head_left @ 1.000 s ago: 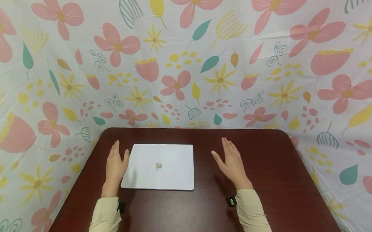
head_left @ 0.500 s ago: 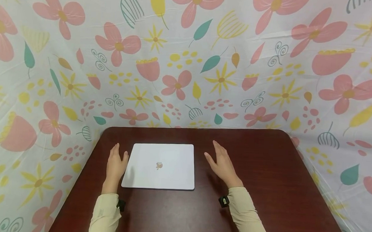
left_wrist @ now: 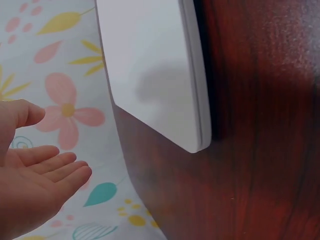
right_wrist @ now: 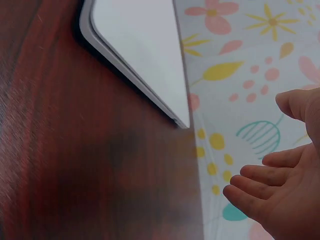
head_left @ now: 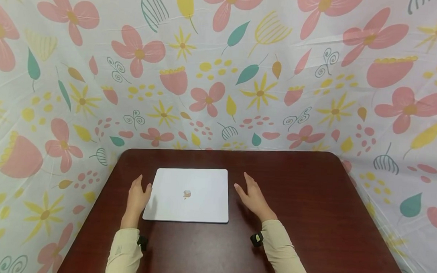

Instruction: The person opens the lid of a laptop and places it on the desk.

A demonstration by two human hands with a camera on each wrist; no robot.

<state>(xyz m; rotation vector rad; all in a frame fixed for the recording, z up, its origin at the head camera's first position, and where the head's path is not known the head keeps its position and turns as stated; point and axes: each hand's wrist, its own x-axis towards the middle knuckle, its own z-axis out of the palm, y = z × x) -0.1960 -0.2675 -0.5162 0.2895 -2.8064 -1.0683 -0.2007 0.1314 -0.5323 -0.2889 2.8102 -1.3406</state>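
Observation:
A closed silver laptop point(head_left: 205, 196) with an apple logo lies flat on the dark red table, left of centre in the head view. Beside its left edge is the left hand point(head_left: 137, 198), thumb apart from the fingers, holding nothing. The right hand point(head_left: 254, 199) stands a short gap off the laptop's right edge, fingers extended and thumb spread, also empty. In the left wrist view the left hand point(left_wrist: 37, 182) faces a corner of the laptop point(left_wrist: 155, 65); in the right wrist view the right hand point(right_wrist: 282, 175) is apart from the laptop point(right_wrist: 142, 45).
The brown-red table point(head_left: 310, 208) has rounded far corners. Behind it and along both sides hangs a white cloth point(head_left: 219, 112) printed with pink, yellow and green flowers and leaves. A black band point(head_left: 257, 239) is on the right wrist, another point(head_left: 142, 242) on the left.
The right hand has moved left and slightly nearer the person, closer to the laptop. The left hand has shifted slightly toward the person. The laptop has not moved on the table.

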